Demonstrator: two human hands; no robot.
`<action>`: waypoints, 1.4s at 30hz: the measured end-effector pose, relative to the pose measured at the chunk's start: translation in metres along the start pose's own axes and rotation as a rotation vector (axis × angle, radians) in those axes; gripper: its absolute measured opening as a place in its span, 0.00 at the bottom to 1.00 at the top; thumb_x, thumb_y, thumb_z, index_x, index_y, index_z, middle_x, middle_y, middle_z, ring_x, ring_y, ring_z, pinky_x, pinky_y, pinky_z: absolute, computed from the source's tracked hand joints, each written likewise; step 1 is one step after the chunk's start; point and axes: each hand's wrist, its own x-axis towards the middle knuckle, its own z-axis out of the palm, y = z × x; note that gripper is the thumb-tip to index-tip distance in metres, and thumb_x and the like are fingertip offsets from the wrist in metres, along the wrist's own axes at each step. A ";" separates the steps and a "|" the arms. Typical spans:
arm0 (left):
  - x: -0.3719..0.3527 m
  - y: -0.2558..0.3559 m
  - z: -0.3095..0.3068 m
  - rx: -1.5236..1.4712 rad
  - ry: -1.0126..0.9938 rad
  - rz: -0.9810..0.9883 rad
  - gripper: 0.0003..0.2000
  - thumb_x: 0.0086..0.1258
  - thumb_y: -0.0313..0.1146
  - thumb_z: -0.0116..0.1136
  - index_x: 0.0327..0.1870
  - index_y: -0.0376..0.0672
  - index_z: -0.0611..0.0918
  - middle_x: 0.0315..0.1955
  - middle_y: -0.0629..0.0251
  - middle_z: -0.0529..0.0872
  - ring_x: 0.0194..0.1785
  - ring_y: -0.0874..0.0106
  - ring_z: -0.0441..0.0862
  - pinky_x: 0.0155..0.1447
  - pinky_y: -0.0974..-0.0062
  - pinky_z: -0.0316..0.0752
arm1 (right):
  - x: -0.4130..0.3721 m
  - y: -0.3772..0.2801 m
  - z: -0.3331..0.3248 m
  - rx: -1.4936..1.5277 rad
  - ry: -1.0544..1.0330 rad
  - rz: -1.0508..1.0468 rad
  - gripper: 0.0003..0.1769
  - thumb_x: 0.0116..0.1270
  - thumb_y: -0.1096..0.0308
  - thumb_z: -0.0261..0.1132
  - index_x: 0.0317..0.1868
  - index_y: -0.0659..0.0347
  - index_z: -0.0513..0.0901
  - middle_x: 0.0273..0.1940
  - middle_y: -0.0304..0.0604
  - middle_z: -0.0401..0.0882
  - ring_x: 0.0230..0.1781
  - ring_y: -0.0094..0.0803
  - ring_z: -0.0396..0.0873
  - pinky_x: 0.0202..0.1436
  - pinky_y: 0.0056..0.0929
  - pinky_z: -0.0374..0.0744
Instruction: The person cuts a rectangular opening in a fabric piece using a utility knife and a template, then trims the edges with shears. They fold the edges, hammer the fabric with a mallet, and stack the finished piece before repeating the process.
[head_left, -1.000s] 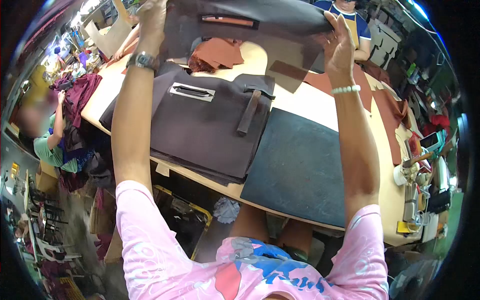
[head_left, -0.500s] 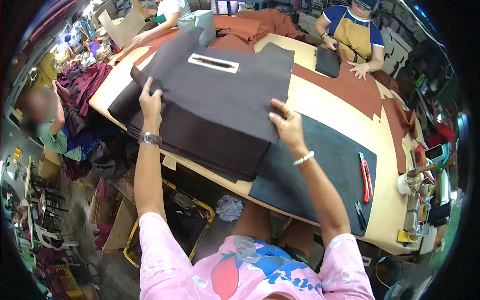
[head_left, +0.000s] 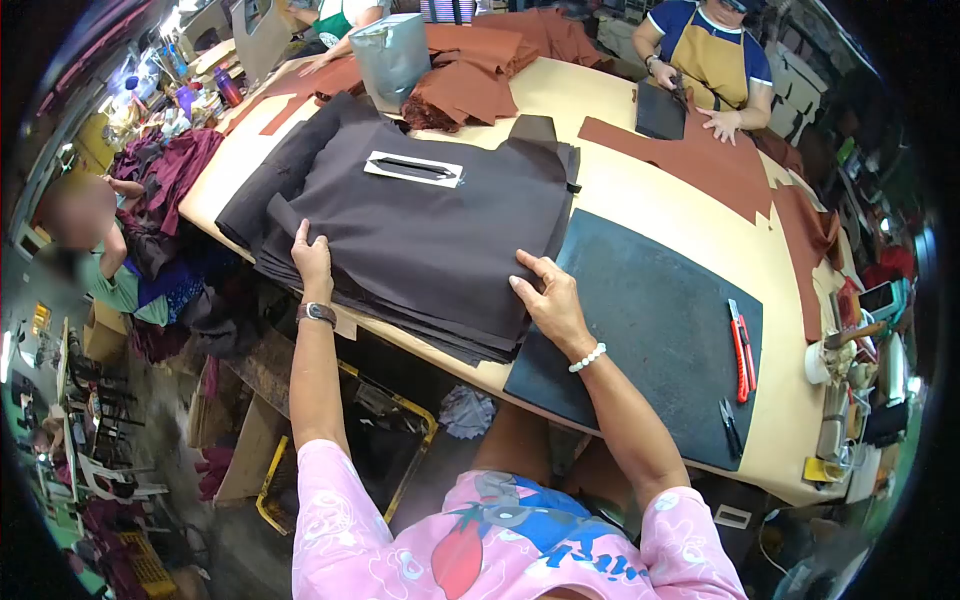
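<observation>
A dark brown leather-like sheet [head_left: 430, 225] lies over a stack of similar dark sheets [head_left: 420, 335] at the table's front edge. My left hand [head_left: 313, 265] is closed on its near left edge, thumb on top. At the right edge, my right hand [head_left: 555, 305] grips the sheet, with some fingers hidden. A white strip with a dark slot-like middle [head_left: 413, 169] rests on the sheet's upper part. To the left runs a rolled or folded dark bundle [head_left: 265, 195].
Right of the stack lies a dark cutting mat [head_left: 630, 335] with a red utility knife [head_left: 742, 350] and small snips [head_left: 731, 428]. A grey-silver container [head_left: 390, 62] and reddish-brown pieces [head_left: 475, 80] stand behind. Across the table, a person's hand [head_left: 722, 124] touches reddish-brown material.
Both hands have come down and nearer to me with the sheet, which was raised and now lies lower over the stack. The white strip moved down slightly with it.
</observation>
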 end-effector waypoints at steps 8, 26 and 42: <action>-0.009 0.059 0.030 0.987 0.268 0.584 0.29 0.56 0.34 0.63 0.62 0.45 0.71 0.66 0.40 0.57 0.69 0.46 0.54 0.64 0.54 0.60 | -0.004 0.008 0.010 -0.087 -0.015 -0.209 0.24 0.58 0.65 0.64 0.53 0.69 0.76 0.46 0.58 0.79 0.47 0.48 0.79 0.52 0.35 0.75; 0.056 0.108 0.143 1.541 -0.890 1.254 0.13 0.61 0.28 0.52 0.46 0.52 0.81 0.28 0.61 0.85 0.35 0.63 0.84 0.37 0.66 0.78 | -0.003 0.003 0.002 0.008 -0.068 -0.109 0.21 0.60 0.66 0.64 0.51 0.70 0.78 0.46 0.55 0.80 0.45 0.40 0.81 0.49 0.30 0.77; 0.055 0.081 0.142 1.387 -0.760 1.230 0.12 0.60 0.27 0.53 0.45 0.49 0.81 0.33 0.61 0.84 0.37 0.62 0.84 0.39 0.64 0.77 | -0.003 0.002 0.004 -0.003 -0.102 -0.074 0.22 0.58 0.62 0.63 0.50 0.68 0.79 0.48 0.55 0.80 0.47 0.46 0.80 0.52 0.33 0.76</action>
